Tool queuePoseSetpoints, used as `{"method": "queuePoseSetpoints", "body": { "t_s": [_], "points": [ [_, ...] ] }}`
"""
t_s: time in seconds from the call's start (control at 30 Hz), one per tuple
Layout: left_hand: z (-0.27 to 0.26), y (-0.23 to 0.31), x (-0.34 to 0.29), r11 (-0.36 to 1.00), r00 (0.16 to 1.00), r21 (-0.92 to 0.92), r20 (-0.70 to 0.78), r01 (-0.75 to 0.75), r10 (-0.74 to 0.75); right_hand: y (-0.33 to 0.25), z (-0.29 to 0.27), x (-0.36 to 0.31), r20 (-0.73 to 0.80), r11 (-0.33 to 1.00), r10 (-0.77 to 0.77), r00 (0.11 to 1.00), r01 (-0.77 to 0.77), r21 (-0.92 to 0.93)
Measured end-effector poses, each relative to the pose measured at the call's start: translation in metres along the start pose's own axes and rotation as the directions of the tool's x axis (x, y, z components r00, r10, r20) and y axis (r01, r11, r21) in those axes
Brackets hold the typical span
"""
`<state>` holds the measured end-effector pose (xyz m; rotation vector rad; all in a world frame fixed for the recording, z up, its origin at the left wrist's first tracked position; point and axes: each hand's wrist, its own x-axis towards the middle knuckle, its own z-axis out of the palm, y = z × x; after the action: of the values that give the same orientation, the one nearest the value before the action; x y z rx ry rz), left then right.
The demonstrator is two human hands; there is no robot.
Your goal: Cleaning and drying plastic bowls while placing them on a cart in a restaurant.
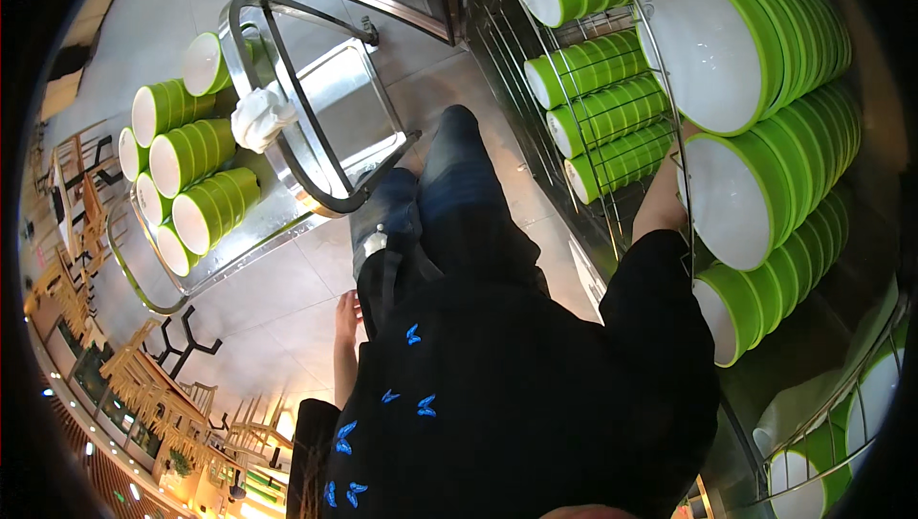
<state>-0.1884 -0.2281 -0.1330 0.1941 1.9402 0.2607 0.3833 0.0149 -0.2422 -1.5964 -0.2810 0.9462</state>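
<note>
Head view: the right hand (671, 179) is reaching in past the wire rack (660, 65), close beside a stack of large green bowls (786, 175). That stack is lying on its side just right of the fingers, its white mouth facing left and slightly toward the wearer, its long axis running off to the upper right. The bowls are hiding the right fingers, so whether they are gripping or only touching, I cannot tell. Slimmer green stacks (612, 115) are lying to the left of and beyond those fingers, their mouths also facing left. The left hand (349, 316) is hanging near the leg, its fingers loosely bent and released; beyond them, leftward, a metal trolley (352, 93) is carrying smaller green bowls (194, 157).
</note>
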Motion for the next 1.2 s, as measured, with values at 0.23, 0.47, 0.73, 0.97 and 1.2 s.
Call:
{"method": "queuePoseSetpoints", "body": {
  "t_s": [0.23,0.47,0.73,0.97,1.2],
  "points": [
    [-0.002,-0.006,-0.001,0.985,0.986,0.051,0.05,-0.163,0.161,-0.025,0.012,-0.015,0.006,0.991,-0.048,0.999,0.047,0.124],
    [-0.004,0.012,0.002,0.952,0.974,0.206,0.039,-0.226,0.223,-0.1,0.098,-0.157,-0.042,0.997,0.06,0.997,-0.057,0.054],
    [-0.014,0.032,0.016,0.953,0.981,0.238,-0.006,-0.188,0.195,-0.116,0.227,-0.279,0.579,0.983,0.167,0.798,-0.181,-0.035],
    [-0.047,-0.016,0.046,0.947,0.931,-0.082,-0.228,-0.309,0.284,-0.134,0.394,-0.336,0.899,0.977,0.213,0.383,-0.071,-0.201],
    [-0.084,-0.046,0.062,0.784,0.995,-0.617,-0.101,-0.071,0.01,-0.071,0.54,-0.326,0.827,0.909,0.293,0.48,0.129,-0.397]
  ]
}}
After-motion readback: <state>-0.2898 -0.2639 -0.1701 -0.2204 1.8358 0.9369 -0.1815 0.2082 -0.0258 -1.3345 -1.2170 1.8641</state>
